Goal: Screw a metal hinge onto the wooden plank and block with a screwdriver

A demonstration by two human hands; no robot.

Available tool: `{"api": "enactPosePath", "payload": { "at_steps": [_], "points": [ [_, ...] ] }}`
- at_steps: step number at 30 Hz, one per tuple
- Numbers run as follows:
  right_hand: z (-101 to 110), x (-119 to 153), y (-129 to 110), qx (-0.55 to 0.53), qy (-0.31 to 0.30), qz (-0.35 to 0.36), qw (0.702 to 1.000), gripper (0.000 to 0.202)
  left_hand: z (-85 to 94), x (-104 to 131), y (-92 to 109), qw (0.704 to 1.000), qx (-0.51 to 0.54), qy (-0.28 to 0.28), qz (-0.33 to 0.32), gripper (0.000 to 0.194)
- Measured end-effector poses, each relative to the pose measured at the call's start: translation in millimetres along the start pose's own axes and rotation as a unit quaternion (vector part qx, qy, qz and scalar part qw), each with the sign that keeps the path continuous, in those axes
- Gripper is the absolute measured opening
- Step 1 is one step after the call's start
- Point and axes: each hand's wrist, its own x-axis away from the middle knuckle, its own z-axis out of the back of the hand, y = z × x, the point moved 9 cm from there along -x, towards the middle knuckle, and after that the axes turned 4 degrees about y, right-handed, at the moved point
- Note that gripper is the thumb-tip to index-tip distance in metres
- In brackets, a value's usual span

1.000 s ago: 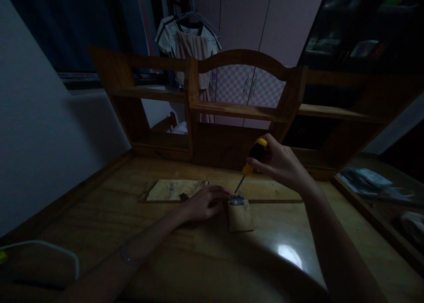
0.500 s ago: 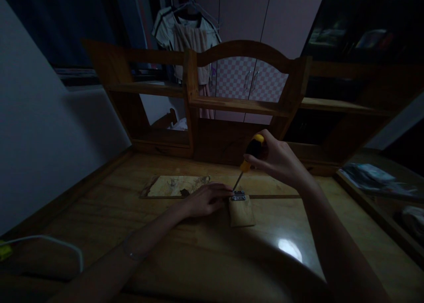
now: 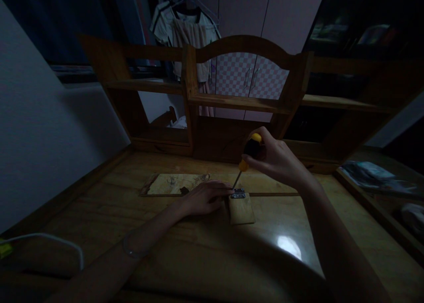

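My right hand [image 3: 270, 155] is wrapped round the yellow and black handle of a screwdriver [image 3: 252, 148]. The shaft slants down to the left, and its tip meets the left end of a small metal hinge [image 3: 238, 193]. Under the hinge's near edge is a square wooden block [image 3: 241, 209]; a long thin board [image 3: 265, 184] runs behind it. My left hand [image 3: 207, 198] lies low over the board's edge, its fingertips beside the hinge and the screwdriver tip. Whether they pinch something small there is hidden.
A wooden shelf unit [image 3: 238, 102] stands along the back of the desk [image 3: 198, 259]. At the left edge lies a white cable [image 3: 49, 236]. Plastic-wrapped items [image 3: 374, 175] are at the right, and clothes [image 3: 188, 29] hang behind.
The view has shifted slightly, so the scene sits a little higher. Both hands keep their places at the hinge, with the screwdriver still in my right hand.
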Motion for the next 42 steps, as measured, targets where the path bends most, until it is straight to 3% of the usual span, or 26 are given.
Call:
{"api": "enactPosePath", "payload": {
  "at_steps": [7,15,20,23,31,37,42],
  "points": [
    [-7.6,1.2,-10.7,-0.039,-0.04,0.03,0.998,0.045,-5.9,3.5,-3.6,1.0,-0.002,0.001,-0.014,0.053],
    [3.6,-3.7,-13.3,0.014,0.066,0.059,0.996,0.034,-5.7,1.4,1.4,0.999,-0.022,-0.012,-0.025,0.06],
    [1.0,-0.7,-16.6,0.004,0.022,0.071,0.997,0.05,-7.1,1.1,2.4,0.999,-0.042,-0.02,-0.028,0.059],
    [-0.6,0.6,-18.8,0.005,0.009,0.075,0.997,0.049,-8.5,1.2,2.7,0.998,-0.043,-0.023,-0.032,0.059],
    [-0.7,-3.1,-19.0,0.04,0.07,0.076,0.994,0.031,-10.0,0.2,3.9,0.998,-0.038,-0.035,-0.037,0.063],
    [-4.2,1.4,-25.5,0.019,0.027,0.101,0.994,0.052,-12.6,1.2,1.5,0.998,-0.044,-0.036,-0.039,0.062],
    [-5.3,0.2,-19.8,0.04,0.028,0.079,0.996,0.05,-12.1,0.6,0.6,0.998,-0.051,-0.031,-0.035,0.062]
  ]
}}
